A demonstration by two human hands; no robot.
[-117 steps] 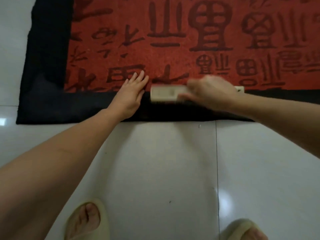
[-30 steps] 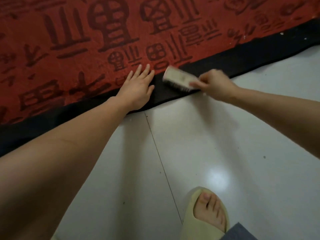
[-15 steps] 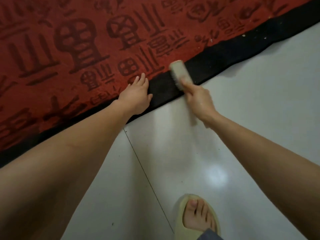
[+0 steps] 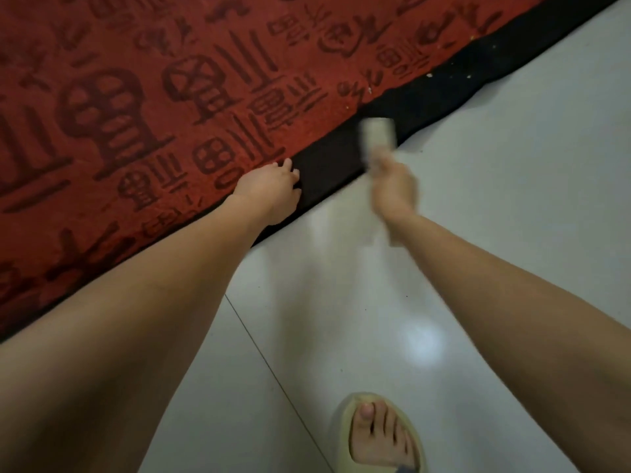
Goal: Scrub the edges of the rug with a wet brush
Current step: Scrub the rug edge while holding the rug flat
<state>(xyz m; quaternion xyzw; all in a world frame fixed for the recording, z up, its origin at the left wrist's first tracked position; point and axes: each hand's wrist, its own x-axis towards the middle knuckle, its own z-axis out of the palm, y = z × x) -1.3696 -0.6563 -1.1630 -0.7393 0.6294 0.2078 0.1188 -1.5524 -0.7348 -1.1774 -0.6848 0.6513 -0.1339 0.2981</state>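
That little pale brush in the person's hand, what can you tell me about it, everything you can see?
The brush is a small cream-white block, plastic by the look, blurred by motion so its bristles cannot be made out. It lies over the rug's black border, near the outer edge beside the pale floor tiles. The right hand grips its near end; the far end points up the border. Whether it is wet cannot be told.

Motion blurs the brush point(image 4: 377, 139) and right hand point(image 4: 392, 191); the rug point(image 4: 205, 80) runs past the frame's edges.
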